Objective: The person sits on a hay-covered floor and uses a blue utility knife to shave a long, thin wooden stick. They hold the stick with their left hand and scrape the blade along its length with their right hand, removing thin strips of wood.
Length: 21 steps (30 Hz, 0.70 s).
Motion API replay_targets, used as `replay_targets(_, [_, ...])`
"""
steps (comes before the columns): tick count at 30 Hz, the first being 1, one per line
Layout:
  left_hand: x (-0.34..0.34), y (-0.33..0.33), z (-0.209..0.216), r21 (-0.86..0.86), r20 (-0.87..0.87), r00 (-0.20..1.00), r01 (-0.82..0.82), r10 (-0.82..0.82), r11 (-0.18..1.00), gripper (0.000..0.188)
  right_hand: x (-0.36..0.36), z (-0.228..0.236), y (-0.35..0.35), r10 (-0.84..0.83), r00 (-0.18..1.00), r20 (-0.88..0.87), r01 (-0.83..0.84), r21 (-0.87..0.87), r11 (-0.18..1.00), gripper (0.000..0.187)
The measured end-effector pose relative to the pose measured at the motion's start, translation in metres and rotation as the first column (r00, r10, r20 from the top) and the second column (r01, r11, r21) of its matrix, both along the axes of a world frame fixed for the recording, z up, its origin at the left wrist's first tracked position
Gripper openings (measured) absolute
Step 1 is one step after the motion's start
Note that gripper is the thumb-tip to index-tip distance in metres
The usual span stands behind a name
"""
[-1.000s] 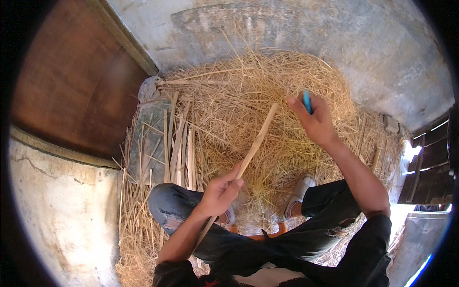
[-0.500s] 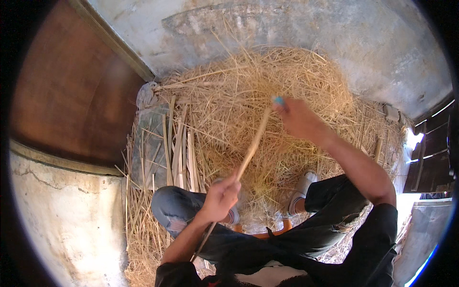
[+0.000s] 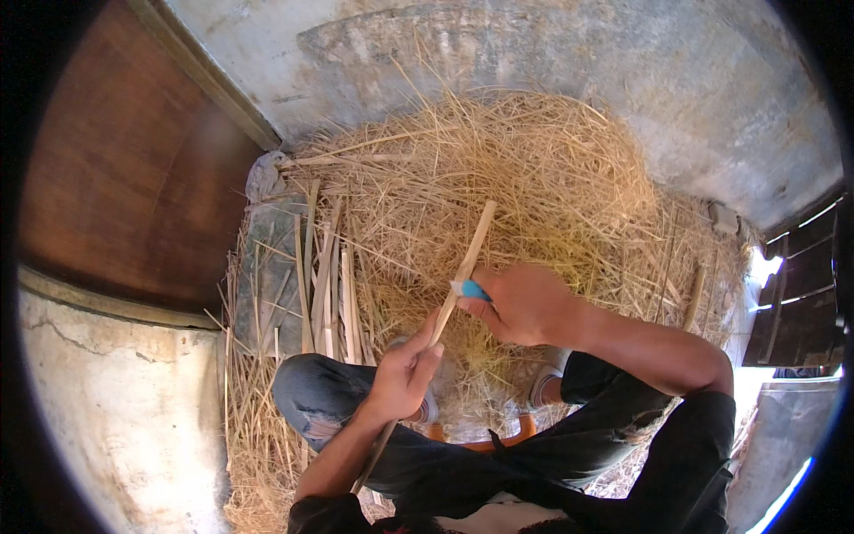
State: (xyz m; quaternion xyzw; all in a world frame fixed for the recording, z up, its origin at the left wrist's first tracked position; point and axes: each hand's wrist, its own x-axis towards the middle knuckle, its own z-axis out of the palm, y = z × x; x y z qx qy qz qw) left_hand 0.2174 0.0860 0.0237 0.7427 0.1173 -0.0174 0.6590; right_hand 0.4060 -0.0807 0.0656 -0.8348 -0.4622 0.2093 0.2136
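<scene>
My left hand (image 3: 405,372) is closed around a pale bamboo strip (image 3: 479,233). The strip slants up and away from my lap, and its lower end runs back under my left forearm. My right hand (image 3: 525,305) grips a knife with a blue handle (image 3: 474,290), most of it hidden in the fist. Its blade end rests against the strip, just beyond my left fingers; the edge itself is too small to make out.
A heap of shavings (image 3: 551,151) covers the floor up to the grey wall (image 3: 578,44). Several split strips (image 3: 322,289) lie left of my knees. An orange stool (image 3: 511,434) shows between my legs. At left stands a brown wooden panel (image 3: 133,178).
My right hand has come down and toward me along the strip, from near its far end to just beyond my left hand. The left hand keeps its hold in nearly the same place.
</scene>
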Motion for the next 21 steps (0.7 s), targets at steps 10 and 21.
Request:
replay_targets(10, [0.007,0.003,-0.001,0.138,-0.010,0.999,-0.032,0.034,0.990,0.052,0.017,-0.010,0.011,-0.081,0.984,0.159,0.072,0.061,0.996,0.047])
replay_targets(21, [-0.002,0.006,-0.009,0.263,0.145,0.989,-0.053,0.015,0.963,0.054,0.037,0.005,-0.020,-0.209,0.977,-0.040,0.213,0.172,0.962,0.049])
